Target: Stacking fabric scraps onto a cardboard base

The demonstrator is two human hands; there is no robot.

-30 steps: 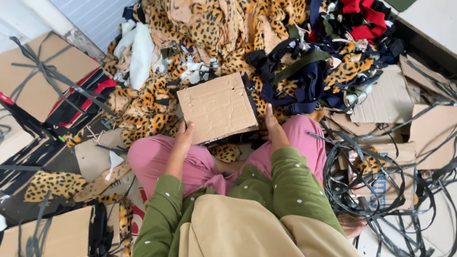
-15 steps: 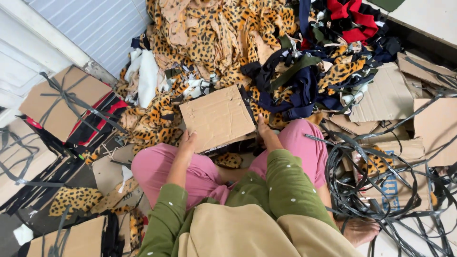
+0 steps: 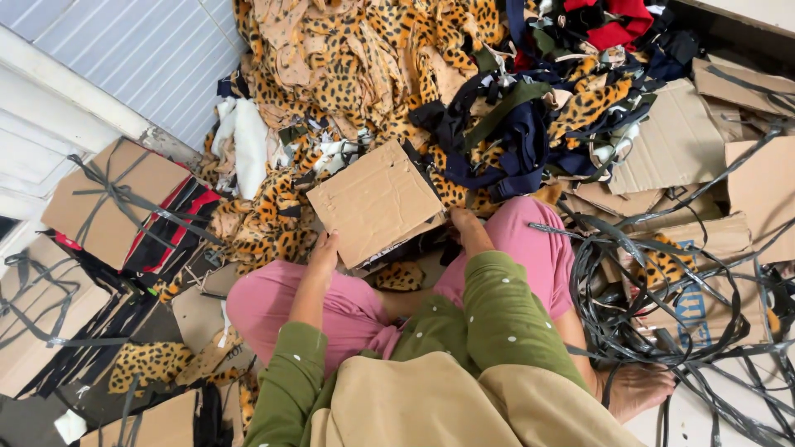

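Nearest the camera, a person sits on the floor in a tan top, green dotted sleeves and pink trousers, with a bare foot (image 3: 636,389) showing at the lower right. The left hand (image 3: 324,250) holds the near left corner of a square cardboard piece (image 3: 377,203), fingers curled under its edge; the right hand (image 3: 464,222) grips the near right edge, though its fingers are mostly hidden beneath the board, so how firmly it closes cannot be told. The two hands are apart, one at each side, and the cardboard piece sits just above the knees, tilted, with something dark and patterned beneath it that is too hidden to make out. As a judgement, the work seems at an early or middle point: the board is in hand, but no strap shows around it. To the left lies a strapped cardboard bundle (image 3: 112,203), bound with dark bands and apparently finished. To the right, a tangle of black straps (image 3: 662,290) lies loose over flat cardboard sheets (image 3: 675,145). Farthest off, a large heap of leopard-print fabric (image 3: 348,58), mixed with navy and red cloth (image 3: 613,25), remains unsorted.
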